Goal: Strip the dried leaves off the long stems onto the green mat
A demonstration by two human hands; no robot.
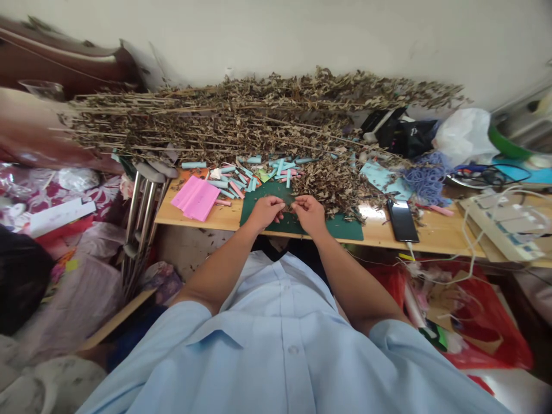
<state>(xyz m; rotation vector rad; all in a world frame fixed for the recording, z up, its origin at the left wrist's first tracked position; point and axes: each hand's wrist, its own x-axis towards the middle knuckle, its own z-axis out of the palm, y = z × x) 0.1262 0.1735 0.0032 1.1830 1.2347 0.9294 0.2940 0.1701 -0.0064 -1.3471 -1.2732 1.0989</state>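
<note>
My left hand [266,210] and my right hand [309,211] meet over a dark green cutting mat [345,227] at the front of a wooden table [215,219]. Both hands have fingers pinched together on a small piece of dried plant between them [288,204]; it is too small to name more closely. Just beyond the right hand lies a heap of dried leaves [336,181]. A big bundle of dried leafy stalks [241,118] stretches along the back of the table.
Pink paper sheets [196,198] and several small blue and pink paper rolls [254,175] lie left of the mat. A black phone [402,220], purple yarn [426,178], a power strip [502,227] and bags sit on the right. Metal crutches [142,221] lean at the table's left end.
</note>
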